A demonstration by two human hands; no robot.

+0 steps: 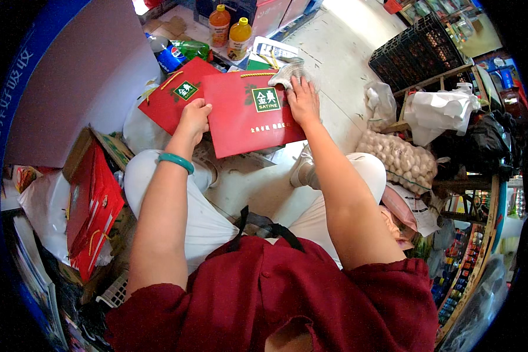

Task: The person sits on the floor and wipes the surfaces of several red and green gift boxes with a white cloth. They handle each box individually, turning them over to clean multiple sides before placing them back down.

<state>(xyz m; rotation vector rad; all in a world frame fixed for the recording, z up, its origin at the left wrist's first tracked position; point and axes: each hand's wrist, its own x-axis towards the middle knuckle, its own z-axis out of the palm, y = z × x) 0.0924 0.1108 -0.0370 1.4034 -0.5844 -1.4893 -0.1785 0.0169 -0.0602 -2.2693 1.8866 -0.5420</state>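
Note:
My left hand (195,119), with a green bangle (176,162) on its wrist, grips the left edge of a flat red paper gift bag (240,132) with a gold cord handle. Beneath my right hand (304,99) lies a crumpled pale cloth (287,74) at the bag's upper right corner; the palm rests on the bag's right edge with fingers spread over the cloth. A second red gift bag (169,99) lies tilted behind and to the left, partly covered by the first. How firmly the right hand holds the cloth is unclear.
Bottles of orange drink (239,39), a blue can-like bottle (170,57) and a green bottle (191,49) are beyond the bags. At left, more red bags (92,211) stand in a cardboard box. At right are a black crate (416,50) and a net sack of garlic-like bulbs (398,159).

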